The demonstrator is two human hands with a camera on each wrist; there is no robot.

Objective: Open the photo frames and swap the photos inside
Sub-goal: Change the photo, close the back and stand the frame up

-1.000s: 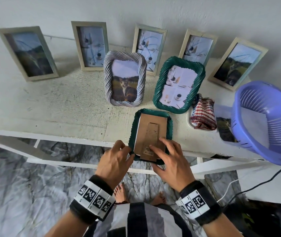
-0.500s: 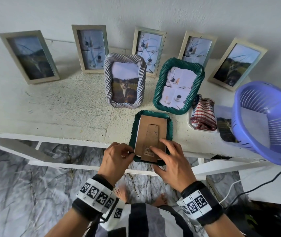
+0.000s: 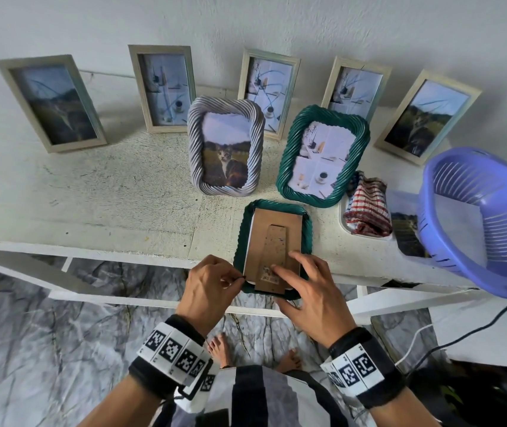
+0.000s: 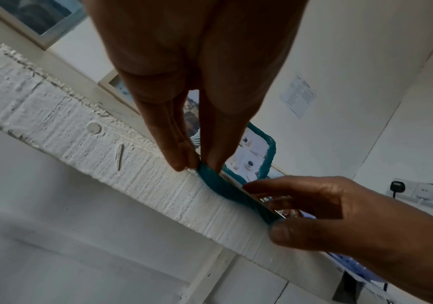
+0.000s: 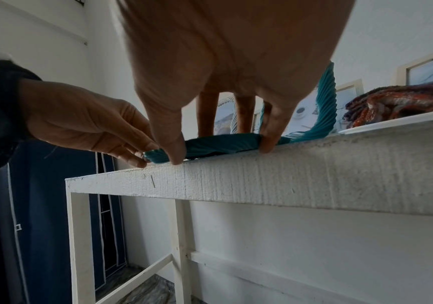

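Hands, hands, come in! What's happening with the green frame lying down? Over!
Left hand pinches face-down green frame's near corner. Right hand grips its near edge, fingers on cardboard back. Back still on. Nothing blocking.

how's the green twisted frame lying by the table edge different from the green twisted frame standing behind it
The lying green twisted frame rests face down, its brown cardboard backing showing; the standing green twisted frame is upright, its coffee-cup photo facing out. Both hands touch the lying one; nothing touches the standing one. Both share the same green rope-like border.
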